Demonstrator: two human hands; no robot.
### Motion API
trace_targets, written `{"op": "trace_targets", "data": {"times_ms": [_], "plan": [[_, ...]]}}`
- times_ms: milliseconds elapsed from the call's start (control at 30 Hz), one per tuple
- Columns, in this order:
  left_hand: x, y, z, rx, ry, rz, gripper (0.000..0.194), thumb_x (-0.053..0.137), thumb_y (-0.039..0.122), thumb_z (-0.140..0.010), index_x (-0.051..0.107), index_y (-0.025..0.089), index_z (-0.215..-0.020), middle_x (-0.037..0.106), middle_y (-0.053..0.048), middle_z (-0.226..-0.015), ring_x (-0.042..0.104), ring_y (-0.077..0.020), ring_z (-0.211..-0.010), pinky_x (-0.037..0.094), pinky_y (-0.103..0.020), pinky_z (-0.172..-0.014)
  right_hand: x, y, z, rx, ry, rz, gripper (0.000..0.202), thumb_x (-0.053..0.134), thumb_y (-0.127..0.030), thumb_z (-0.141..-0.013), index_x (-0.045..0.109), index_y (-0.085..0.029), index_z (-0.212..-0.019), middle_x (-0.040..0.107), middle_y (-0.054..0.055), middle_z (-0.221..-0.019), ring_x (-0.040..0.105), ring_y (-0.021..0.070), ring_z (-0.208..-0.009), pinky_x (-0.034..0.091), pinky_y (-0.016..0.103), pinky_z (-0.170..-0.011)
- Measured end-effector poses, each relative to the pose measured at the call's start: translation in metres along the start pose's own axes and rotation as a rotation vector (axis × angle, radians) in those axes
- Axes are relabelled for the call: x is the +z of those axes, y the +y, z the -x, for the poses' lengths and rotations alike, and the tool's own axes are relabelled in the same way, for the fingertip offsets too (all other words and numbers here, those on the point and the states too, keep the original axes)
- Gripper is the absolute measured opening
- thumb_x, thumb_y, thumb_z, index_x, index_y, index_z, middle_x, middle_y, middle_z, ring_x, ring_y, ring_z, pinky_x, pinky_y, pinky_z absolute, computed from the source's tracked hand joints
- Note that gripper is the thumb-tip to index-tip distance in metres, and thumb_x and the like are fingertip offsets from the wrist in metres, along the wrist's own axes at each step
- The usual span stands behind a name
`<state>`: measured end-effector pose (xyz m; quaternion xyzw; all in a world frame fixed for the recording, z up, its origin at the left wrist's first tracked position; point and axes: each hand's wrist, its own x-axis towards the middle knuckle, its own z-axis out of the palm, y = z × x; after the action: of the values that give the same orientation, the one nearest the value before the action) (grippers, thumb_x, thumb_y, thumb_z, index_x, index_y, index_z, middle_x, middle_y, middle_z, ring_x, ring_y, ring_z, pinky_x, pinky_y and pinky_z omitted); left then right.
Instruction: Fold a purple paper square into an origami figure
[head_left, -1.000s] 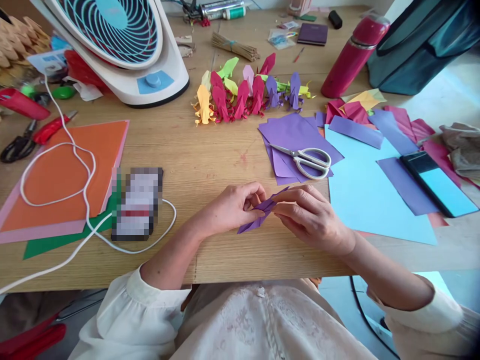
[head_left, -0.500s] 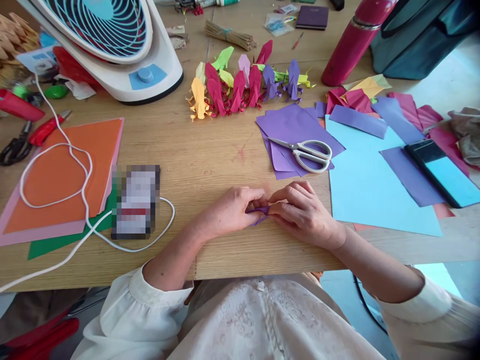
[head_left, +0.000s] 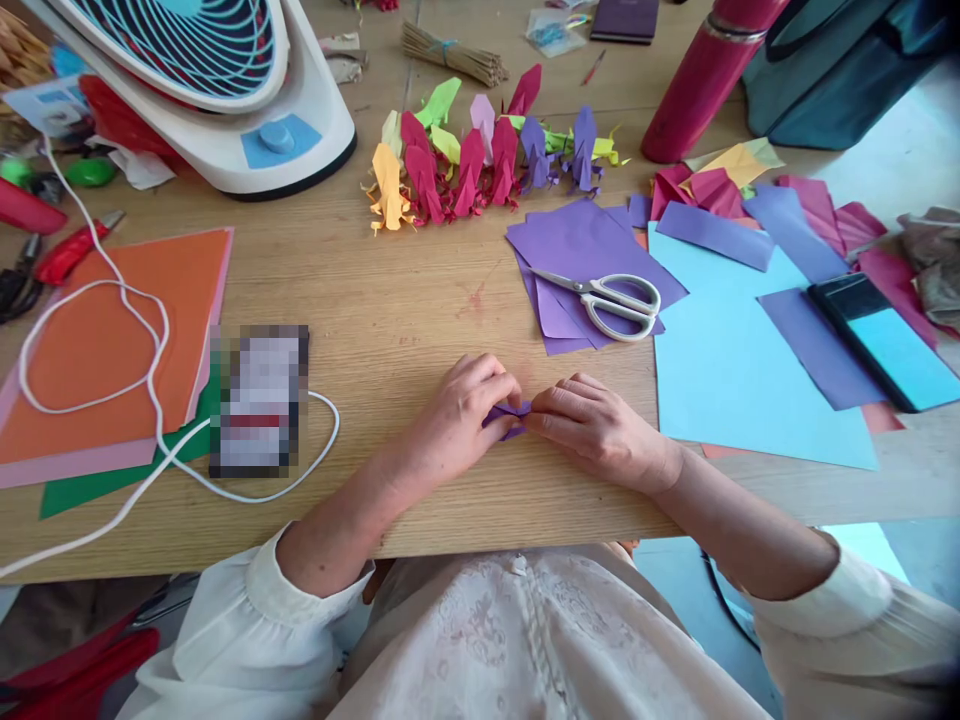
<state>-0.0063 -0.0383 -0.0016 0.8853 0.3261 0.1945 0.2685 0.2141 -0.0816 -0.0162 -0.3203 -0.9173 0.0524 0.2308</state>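
Your left hand point(head_left: 471, 412) is pinched on the left side of the paper point(head_left: 513, 410), your right hand point(head_left: 604, 432) on its right end; neither is nearer. It sits between them, over the tabletop point(head_left: 337, 290); the visible part runs crosswise, its full axis hidden.

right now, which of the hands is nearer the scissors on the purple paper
Right. The right hand is on the near side of the scissors, apart from them; the left hand is farther off, to their lower left.
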Motion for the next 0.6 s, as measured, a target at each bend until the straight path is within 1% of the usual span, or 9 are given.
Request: {"op": "trace_targets", "data": {"times_ms": [33,67,133,167,233,300,400,533,600], "plan": [[-0.002,0.0,0.006,0.04,0.014,-0.034,0.006,0.065,0.014,-0.09,0.064,0.019,-0.087,0.063,-0.004,-0.094,0.059,-0.0203,-0.094,0.048,-0.034,-0.083,-0.001,0.0,0.0,-0.014,-0.01,0.004,0.026,0.04,-0.011,-0.102,0.066,-0.016,-0.103,0.067,0.008,-0.09,0.054,0.0178,-0.075,0.04,0.034,-0.07],[-0.003,0.0,0.014,0.084,0.032,-0.064,0.007,0.061,0.014,-0.093,0.065,0.018,-0.09,0.065,-0.005,-0.093,0.059,-0.0198,-0.092,0.049,-0.034,-0.083,-0.002,0.0,0.001,-0.027,-0.022,0.01,0.027,0.04,-0.01,-0.102,0.066,-0.016,-0.101,0.067,0.009,-0.09,0.054,0.018,-0.075,0.04,0.034,-0.07],[-0.006,0.0,0.031,0.154,0.086,-0.125,0.016,0.054,0.009,-0.096,0.066,0.018,-0.101,0.069,-0.006,-0.099,0.06,-0.0192,-0.093,0.051,-0.034,-0.084,-0.004,0.0,0.001,-0.044,-0.048,0.019,0.028,0.039,-0.01,-0.102,0.066,-0.016,-0.098,0.067,0.009,-0.09,0.054,0.0188,-0.076,0.041,0.035,-0.071],[-0.006,0.0,0.039,0.189,0.112,-0.153,0.019,0.053,0.007,-0.096,0.066,0.017,-0.105,0.07,-0.008,-0.104,0.06,-0.0196,-0.097,0.052,-0.035,-0.086,-0.004,0.0,0.001,-0.049,-0.056,0.021,0.027,0.04,-0.009,-0.101,0.066,-0.016,-0.097,0.067,0.009,-0.09,0.054,0.0192,-0.077,0.041,0.035,-0.071],[-0.005,0.0,0.052,0.255,0.097,-0.197,0.024,0.052,0.005,-0.096,0.064,0.014,-0.115,0.07,-0.01,-0.115,0.061,-0.0208,-0.104,0.054,-0.036,-0.092,-0.004,-0.001,0.001,-0.053,-0.061,0.022,0.026,0.041,-0.007,-0.1,0.065,-0.016,-0.096,0.068,0.01,-0.091,0.054,0.0195,-0.077,0.042,0.036,-0.071],[-0.002,0.001,0.059,0.29,0.052,-0.27,0.026,0.05,0.006,-0.097,0.063,0.013,-0.118,0.069,-0.011,-0.119,0.062,-0.0221,-0.106,0.055,-0.038,-0.093,-0.004,-0.002,0.001,-0.05,-0.058,0.029,0.025,0.042,-0.006,-0.099,0.065,-0.015,-0.096,0.067,0.01,-0.091,0.054,0.0196,-0.076,0.043,0.036,-0.072],[0.001,0.004,0.058,0.274,0.017,-0.362,0.023,0.047,0.009,-0.1,0.065,0.012,-0.113,0.07,-0.012,-0.116,0.063,-0.0222,-0.102,0.056,-0.038,-0.09,-0.005,-0.006,0.0,-0.057,-0.051,0.048,0.024,0.043,-0.006,-0.099,0.065,-0.015,-0.097,0.067,0.01,-0.093,0.054,0.0199,-0.077,0.045,0.036,-0.072],[0.001,0.011,0.054,0.222,-0.006,-0.425,0.023,0.044,0.011,-0.101,0.066,0.012,-0.105,0.07,-0.01,-0.105,0.062,-0.0195,-0.092,0.055,-0.034,-0.083,-0.008,-0.009,-0.002,-0.103,-0.075,0.072,0.027,0.04,-0.004,-0.098,0.065,-0.014,-0.095,0.067,0.012,-0.096,0.054,0.0206,-0.077,0.045,0.036,-0.072],[0.0,0.013,0.057,0.213,-0.007,-0.469,0.022,0.046,0.012,-0.101,0.066,0.011,-0.107,0.07,-0.009,-0.103,0.061,-0.0199,-0.091,0.054,-0.035,-0.082,-0.009,-0.01,-0.002,-0.112,-0.081,0.088,0.029,0.038,-0.003,-0.098,0.065,-0.014,-0.095,0.067,0.012,-0.095,0.055,0.0212,-0.078,0.045,0.037,-0.073]]}}
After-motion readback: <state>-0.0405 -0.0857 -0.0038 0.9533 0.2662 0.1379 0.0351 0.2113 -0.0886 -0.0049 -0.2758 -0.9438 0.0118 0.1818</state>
